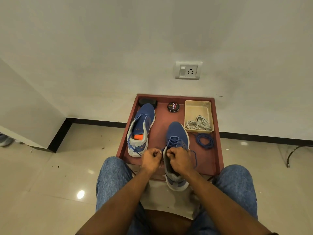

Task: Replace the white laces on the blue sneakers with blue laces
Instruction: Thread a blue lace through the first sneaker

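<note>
Knees in blue jeans [113, 180] at lower frame. Left hand [150, 160] and right hand [179, 161], each grip pinched on the blue lace [175, 141] of the near sneaker [176, 133], centre; its heel overhangs the desk [210, 160] front edge. Second sneaker [141, 128] centre-left, along the left rim. White laces [199, 124] in a beige tray [198, 107], back right corner; spare blue lace coil [205, 140] just below it. Polish tin [173, 107] reads "Cherry". Bare red surface between the shoes.

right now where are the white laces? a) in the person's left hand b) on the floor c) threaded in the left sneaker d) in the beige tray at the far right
d: the white laces lie bundled inside the beige tray, beyond the coiled blue lace that lies on the red table.
</note>
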